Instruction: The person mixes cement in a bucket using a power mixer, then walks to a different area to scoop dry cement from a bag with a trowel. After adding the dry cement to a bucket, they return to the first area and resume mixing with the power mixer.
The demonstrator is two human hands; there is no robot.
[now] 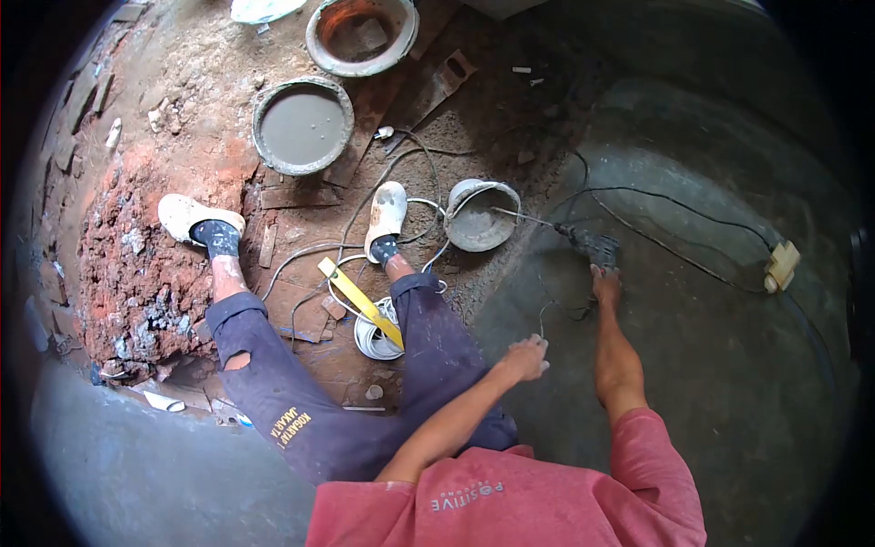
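A dark handheld power drill with a long thin metal rod (592, 246) is being held low above the smooth grey concrete floor (729, 392), near that floor's left edge. The right hand (605, 275) is closing around the rear of the drill, fingers wrapped over the body. The rod (536, 219) is pointing left, crossing the rim of a small round grey pail (478, 239) and ending inside it. The pail is standing beside the floor's left edge, on the rough brown ground (210, 68).

The left hand (525, 357) is hanging below the drill, fingers curling; whether it is pinching the thin dark cord (542, 317) near its fingertips cannot be told.

Left of the pail, a flat yellow bar (351, 290) is lying across a coil of white cable (372, 345), between the two legs. Two white slip-on shoes (389, 211) are resting on the ground, one close to the pail, the other beside a reddish rubble mound (141, 264).

Farther off, a round basin of grey liquid (303, 126) is standing below a reddish-lined basin (360, 66). Toward the floor's right edge, a cream-yellow socket block (781, 266) is lying with a black cable (679, 206) running from it.
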